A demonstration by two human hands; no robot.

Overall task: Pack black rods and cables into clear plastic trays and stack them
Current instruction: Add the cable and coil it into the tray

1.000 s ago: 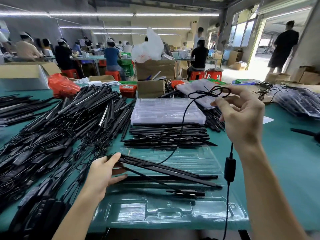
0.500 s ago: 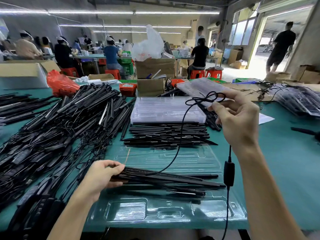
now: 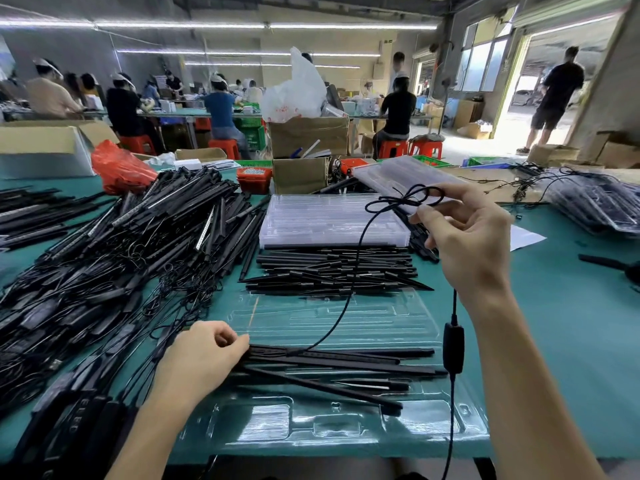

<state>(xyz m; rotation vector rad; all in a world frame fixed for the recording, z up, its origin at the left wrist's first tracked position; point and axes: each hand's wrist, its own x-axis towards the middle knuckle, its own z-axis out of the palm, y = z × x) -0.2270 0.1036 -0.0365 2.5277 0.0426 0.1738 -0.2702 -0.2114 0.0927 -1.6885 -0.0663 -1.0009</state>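
Pinching the cable [image 3: 356, 258] at its looped end with my right hand [image 3: 464, 244], I press my left hand [image 3: 204, 358], fingers curled, on the rod ends in the near clear tray [image 3: 311, 427]. I judge I'm mid-loading: next the cable must coil into a tray pocket. About five rods [image 3: 339, 362] lie there; one tray stack [image 3: 332, 220] sits beyond on the counter [image 3: 571, 323].

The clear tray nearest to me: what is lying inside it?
In the clear tray lie several black rods, gripped by the left hand at their left ends. Its front pockets look empty.
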